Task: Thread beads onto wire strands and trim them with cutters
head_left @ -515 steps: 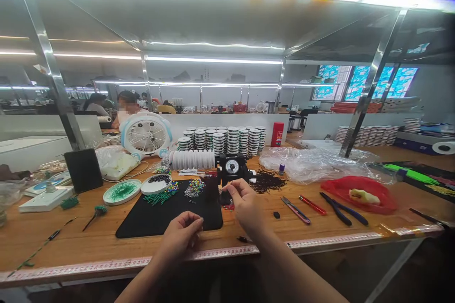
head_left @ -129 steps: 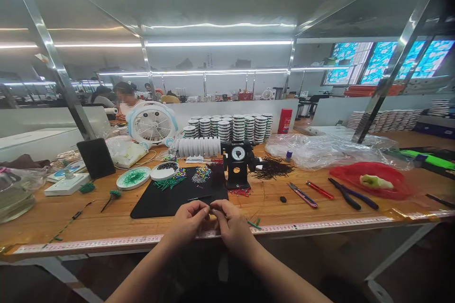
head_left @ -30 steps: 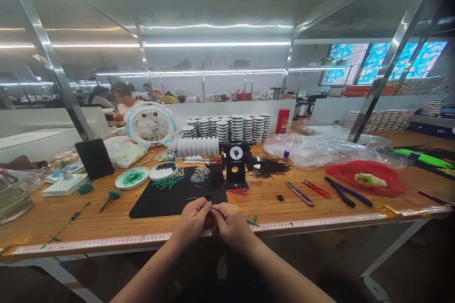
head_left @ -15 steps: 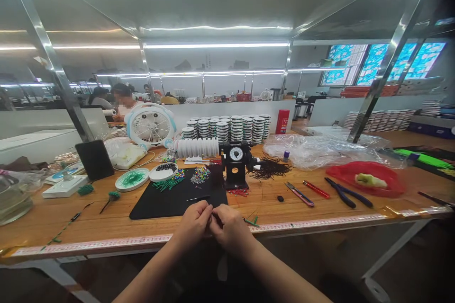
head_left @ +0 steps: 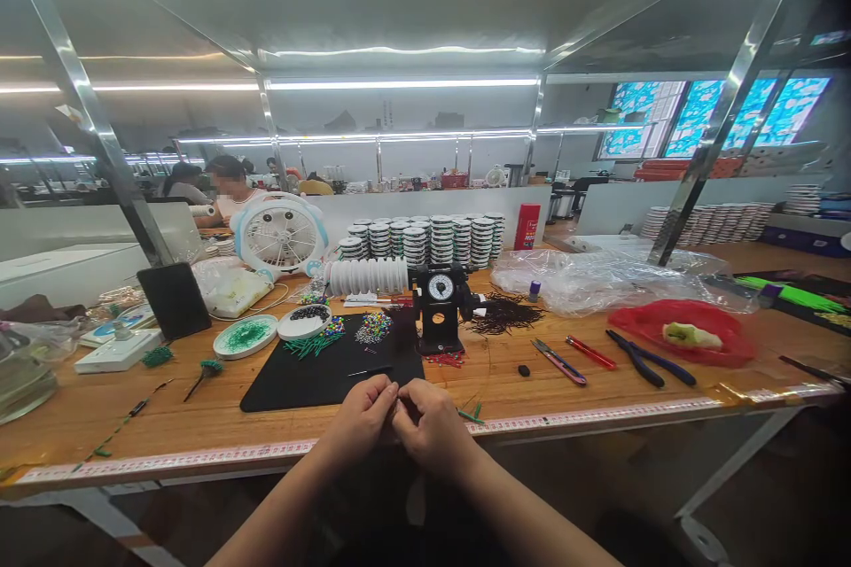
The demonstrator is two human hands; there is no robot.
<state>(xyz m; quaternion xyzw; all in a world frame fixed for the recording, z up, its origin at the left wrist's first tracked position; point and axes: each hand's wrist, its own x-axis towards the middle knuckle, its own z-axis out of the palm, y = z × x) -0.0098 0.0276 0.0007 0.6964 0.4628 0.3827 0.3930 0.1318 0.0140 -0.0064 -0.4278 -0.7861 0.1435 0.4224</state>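
Note:
My left hand [head_left: 364,416] and my right hand [head_left: 432,427] meet fingertip to fingertip at the table's front edge. Both are closed in a pinch. Whatever they pinch is too small or hidden to make out. Just beyond them lies a black mat [head_left: 285,390] bearing a thin dark tool [head_left: 370,371], a heap of multicoloured beads [head_left: 373,328] and green tube pieces [head_left: 315,346]. Behind my right hand stands a black device with a dial [head_left: 440,306], and red pieces [head_left: 447,361] lie at its base. Short green pieces [head_left: 473,415] rest right of my right hand.
Thread snips [head_left: 559,362], a red pen-like tool [head_left: 590,353] and pliers [head_left: 648,359] lie to the right, before a red plastic bag [head_left: 618,317]. Left are a dish of green beads [head_left: 245,337] and a fan [head_left: 283,235]. Stacked spools [head_left: 442,239] line the back. A co-worker [head_left: 230,190] sits beyond.
The view has shifted very slightly. Both hands stay together in the same pinch, with barely any visible movement.

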